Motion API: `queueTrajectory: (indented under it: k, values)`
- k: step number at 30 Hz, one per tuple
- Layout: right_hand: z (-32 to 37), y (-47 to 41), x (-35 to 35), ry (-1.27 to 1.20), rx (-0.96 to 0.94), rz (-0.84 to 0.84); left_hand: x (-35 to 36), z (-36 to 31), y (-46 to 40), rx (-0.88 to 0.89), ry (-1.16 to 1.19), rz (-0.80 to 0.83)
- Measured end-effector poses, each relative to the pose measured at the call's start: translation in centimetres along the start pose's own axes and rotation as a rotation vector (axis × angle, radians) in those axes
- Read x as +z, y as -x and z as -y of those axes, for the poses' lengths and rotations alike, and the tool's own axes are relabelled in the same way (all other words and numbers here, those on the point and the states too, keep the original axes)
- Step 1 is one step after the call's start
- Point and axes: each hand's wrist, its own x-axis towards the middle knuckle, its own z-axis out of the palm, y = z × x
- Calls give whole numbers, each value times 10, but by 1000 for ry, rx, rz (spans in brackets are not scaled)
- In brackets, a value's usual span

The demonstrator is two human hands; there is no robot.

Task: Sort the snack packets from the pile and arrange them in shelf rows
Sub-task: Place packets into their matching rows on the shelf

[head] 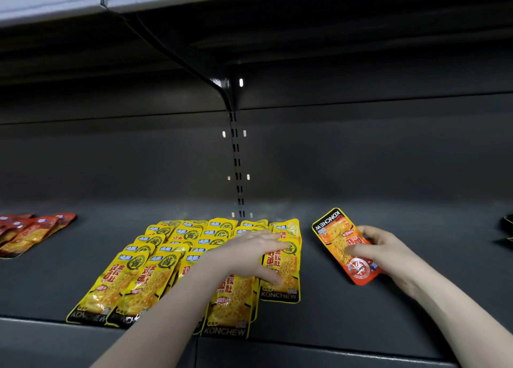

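Several yellow snack packets (pixel 144 273) lie in overlapping rows on the dark shelf (pixel 327 309), in the middle. My left hand (pixel 247 256) lies on the rightmost yellow packet (pixel 286 273), fingers spread flat over its top and thumb pressing near its lower part. Right of the rows, my right hand (pixel 380 247) holds an orange packet (pixel 340 238) by its right edge, thumb across its face. That packet is turned upside down and tilted, with its far end raised off the shelf.
A group of red packets (pixel 30 233) lies at the far left of the shelf. Something dark (pixel 508 223) shows at the right edge. A bracket and slotted upright (pixel 236 156) stand at the back, under the upper shelf (pixel 249 20).
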Motion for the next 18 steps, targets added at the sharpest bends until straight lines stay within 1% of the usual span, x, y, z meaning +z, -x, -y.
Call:
queueTrajectory:
  k: [11, 18]
  values:
    - [-1, 0, 1, -7, 4, 13, 3, 4, -7, 7, 11, -12]
    - [-1, 2, 2, -4, -1, 28, 2, 2, -5, 40, 14, -29]
